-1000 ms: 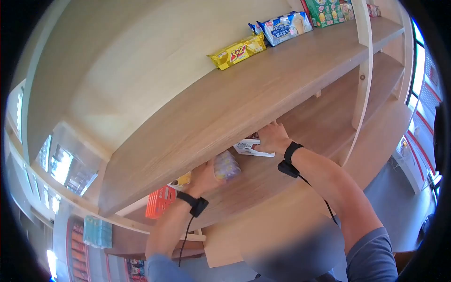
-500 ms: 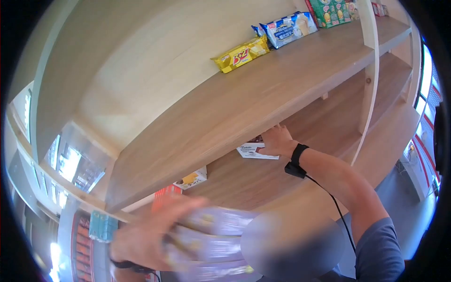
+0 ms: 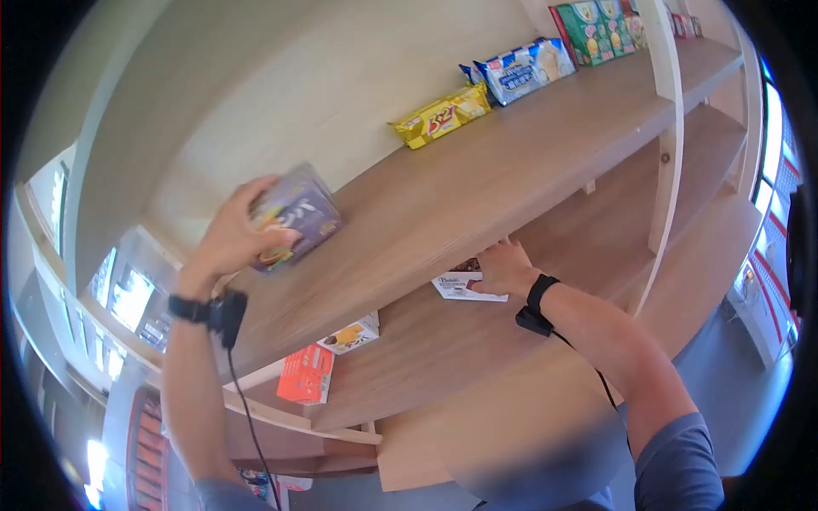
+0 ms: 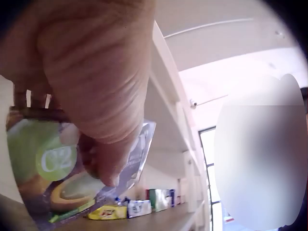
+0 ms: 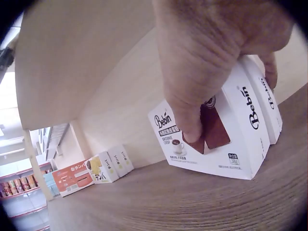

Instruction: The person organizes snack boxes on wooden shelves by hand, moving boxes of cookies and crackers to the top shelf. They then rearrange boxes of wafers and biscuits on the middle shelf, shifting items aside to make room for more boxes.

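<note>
My left hand [image 3: 230,234] grips a purple snack box [image 3: 298,217] and holds it over the left part of the upper shelf [image 3: 511,162]. The thumb lies across its near side, and the left wrist view shows a food picture and a green round label on the box. Under that shelf, my right hand [image 3: 511,271] holds white Bebin brownie crisp boxes [image 5: 240,149] standing on the lower shelf [image 3: 409,341]. In the right wrist view its thumb presses the printed front while a finger reaches round the back of the boxes.
On the upper shelf lie a yellow biscuit pack [image 3: 443,117], a blue wafer pack [image 3: 524,72] and green boxes [image 3: 596,34]. A red-orange box [image 3: 305,375] and white boxes with a yellow print [image 3: 354,334] stand lower left. A wooden upright [image 3: 667,170] divides the shelves at right.
My left hand has taken the purple box out from the lower shelf, past the front edge, and up over the upper shelf. My right hand has stayed on the white boxes.
</note>
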`<state>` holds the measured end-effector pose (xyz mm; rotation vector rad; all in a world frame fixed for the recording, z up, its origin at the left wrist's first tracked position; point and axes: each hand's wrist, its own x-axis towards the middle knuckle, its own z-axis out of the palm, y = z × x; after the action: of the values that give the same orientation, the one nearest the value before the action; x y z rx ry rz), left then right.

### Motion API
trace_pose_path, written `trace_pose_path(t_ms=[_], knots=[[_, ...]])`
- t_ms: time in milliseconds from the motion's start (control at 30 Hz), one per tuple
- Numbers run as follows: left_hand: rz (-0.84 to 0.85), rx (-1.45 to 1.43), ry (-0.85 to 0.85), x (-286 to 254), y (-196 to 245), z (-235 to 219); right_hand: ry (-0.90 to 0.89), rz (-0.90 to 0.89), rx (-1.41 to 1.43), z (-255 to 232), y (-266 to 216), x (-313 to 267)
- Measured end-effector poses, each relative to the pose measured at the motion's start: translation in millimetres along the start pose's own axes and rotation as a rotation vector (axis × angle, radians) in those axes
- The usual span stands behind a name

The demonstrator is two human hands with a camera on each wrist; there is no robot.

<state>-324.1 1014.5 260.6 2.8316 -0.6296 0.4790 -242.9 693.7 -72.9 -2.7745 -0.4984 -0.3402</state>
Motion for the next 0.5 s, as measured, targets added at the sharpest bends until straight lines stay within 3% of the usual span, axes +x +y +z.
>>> trace_pose_path(t_ms=[33,133,300,333,500], knots=[[0.029,0.055,-0.079,10.6,-16.5,6.2,-0.022,0.011,0.016,-0.6,0.0,0.4],[-0.037,-0.059,-0.088,29.7,-31.6,13.9,-0.064,0.016,0.031,3.0,3.2,5.9],[0.019,-0.061,0.073,31.4,-59.9,29.0,-0.034,-0.026,0.081,6.3,2.6,7.1],[0.027,-0.09,0.121,30.3,-64.2,33.1,0.044,-0.023,0.018,10.2,0.2,6.6],[0.045,-0.069,0.169,21.6,-92.4,31.3,0.036,-0.084,0.024,11.5,3.3,2.8]])
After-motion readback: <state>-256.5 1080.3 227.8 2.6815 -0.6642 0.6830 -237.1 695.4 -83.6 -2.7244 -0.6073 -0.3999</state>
